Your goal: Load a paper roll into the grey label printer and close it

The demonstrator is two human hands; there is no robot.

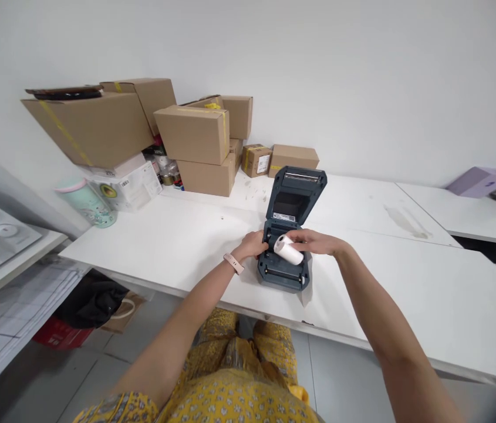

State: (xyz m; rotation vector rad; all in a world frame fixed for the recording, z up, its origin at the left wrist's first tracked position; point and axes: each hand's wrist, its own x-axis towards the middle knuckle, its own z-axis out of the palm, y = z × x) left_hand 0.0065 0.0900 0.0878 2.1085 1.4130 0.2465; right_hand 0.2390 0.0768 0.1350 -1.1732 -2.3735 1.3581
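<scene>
A dark grey label printer (285,285) stands on the white table with its lid (297,191) tilted up and back. My right hand (311,241) is closed on a white paper roll (289,251), which lies slanted in the printer's open bay. The roll's cored end faces left. My left hand (254,243), with a pink band on the wrist, grips the printer's left side near the roll holder. Its fingertips are partly hidden at the printer's edge. Below the bay, a dark roller (283,276) crosses the front of the printer.
Cardboard boxes (192,135) are stacked against the wall at the back left. A mint-green tumbler (87,202) leans beside a white box (127,185). On the far right sits a purple box (479,182). The table (388,282) has its front edge close to my body.
</scene>
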